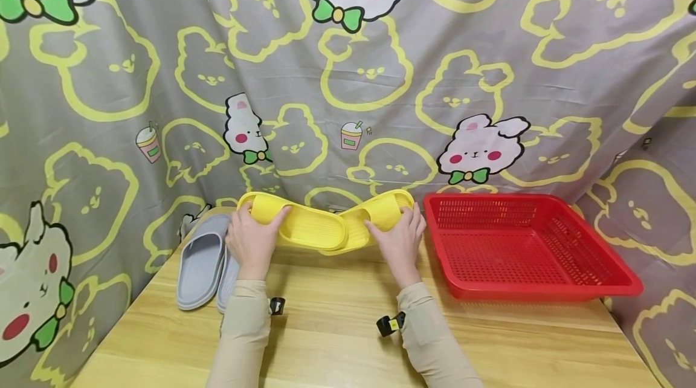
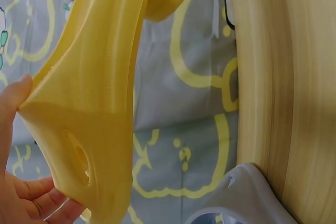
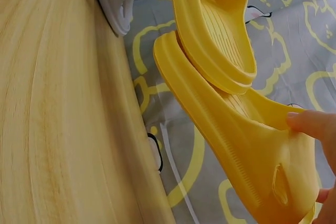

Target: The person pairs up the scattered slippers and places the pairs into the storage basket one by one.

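Two yellow slippers are held up above the back of the table, heel ends overlapping in the middle. My left hand (image 1: 254, 237) grips the left yellow slipper (image 1: 312, 226) by its strap, thumb on one side and fingers at the other. By the strap of the right yellow slipper (image 1: 357, 232), my right hand (image 1: 399, 240) holds on in the same way. In the right wrist view the left slipper's heel lies over the right slipper (image 3: 236, 156). A pair of grey slippers (image 1: 200, 264) stands on the table beside my left forearm, partly hidden by it.
A red plastic basket (image 1: 454, 288) with perforated walls stands at the right of the wooden table (image 1: 331, 327), close to my right hand. Behind the table hangs a grey patterned curtain (image 1: 380, 104), which also runs along both sides.
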Tool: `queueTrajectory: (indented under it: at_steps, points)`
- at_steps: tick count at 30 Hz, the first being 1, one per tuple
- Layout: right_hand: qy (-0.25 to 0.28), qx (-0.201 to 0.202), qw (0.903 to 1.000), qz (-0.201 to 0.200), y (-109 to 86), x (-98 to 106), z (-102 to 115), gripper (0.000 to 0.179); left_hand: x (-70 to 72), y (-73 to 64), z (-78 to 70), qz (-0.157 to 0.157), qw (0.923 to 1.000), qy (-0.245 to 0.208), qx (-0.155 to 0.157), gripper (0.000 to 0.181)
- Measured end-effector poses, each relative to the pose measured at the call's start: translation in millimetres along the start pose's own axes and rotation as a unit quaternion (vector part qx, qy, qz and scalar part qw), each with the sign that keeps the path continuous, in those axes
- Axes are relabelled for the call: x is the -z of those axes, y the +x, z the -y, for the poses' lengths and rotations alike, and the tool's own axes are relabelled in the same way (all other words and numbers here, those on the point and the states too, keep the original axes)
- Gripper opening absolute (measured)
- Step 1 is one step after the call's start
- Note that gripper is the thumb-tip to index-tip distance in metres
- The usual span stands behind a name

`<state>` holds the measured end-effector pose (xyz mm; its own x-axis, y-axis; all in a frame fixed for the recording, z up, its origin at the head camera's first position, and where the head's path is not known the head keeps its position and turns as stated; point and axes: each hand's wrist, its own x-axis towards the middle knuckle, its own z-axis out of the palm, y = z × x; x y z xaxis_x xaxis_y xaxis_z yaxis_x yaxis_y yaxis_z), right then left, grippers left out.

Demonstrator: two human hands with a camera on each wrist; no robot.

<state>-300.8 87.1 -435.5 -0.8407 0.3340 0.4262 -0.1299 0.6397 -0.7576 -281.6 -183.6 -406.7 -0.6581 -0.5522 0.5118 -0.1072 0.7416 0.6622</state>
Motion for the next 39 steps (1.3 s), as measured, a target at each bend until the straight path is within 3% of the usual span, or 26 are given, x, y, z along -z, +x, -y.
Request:
queueTrajectory:
  at_steps: [12, 25, 39]
  points:
    - [0.001, 0.01, 0.9998, -0.018, 0.2, -1, -1, 0.085, -2.3, -4.5, -6.6, 0.035, 0.9991, 0.014, 0.017, 0.099]
    - [-0.001, 0.002, 1.0, -0.007, -0.1, -1, -1, 0.085, -5.0, -7.1, -9.2, 0.065, 0.9973, 0.023, 0.023, 0.1]
    - [-0.001, -0.002, 1.0, 0.0, -0.8, -3, -1, 0.083, -11.7, -13.9, -14.3, 0.026, 0.9992, 0.028, 0.013, 0.095]
